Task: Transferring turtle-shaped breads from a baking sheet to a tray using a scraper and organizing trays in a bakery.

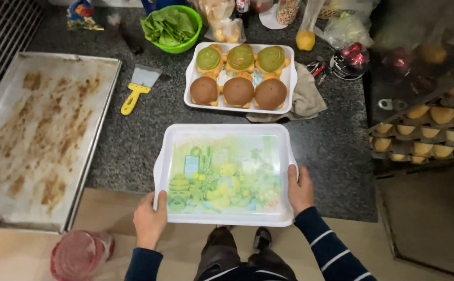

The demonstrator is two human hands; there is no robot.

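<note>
Left hand (150, 221) and right hand (300, 190), fingers curled around one empty white rectangular plastic tray with green picture (226, 177) at dark speckled desk (128, 140) front edge, second white tray (289, 78) behind carrying six buns, fingertips hidden underneath

Dark speckled counter (133, 140): a second white tray (290, 83) holds six buns, three green-topped in the back row and three brown in front, resting partly on a grey cloth (308, 99). To its left lie a yellow-handled scraper (138, 89) and a large stained metal baking sheet (34, 135); a green bowl of leaves (172, 27) stands behind. Rack of yellow pastries (425, 135) at right, pink lidded container (81, 255) low at left.
</note>
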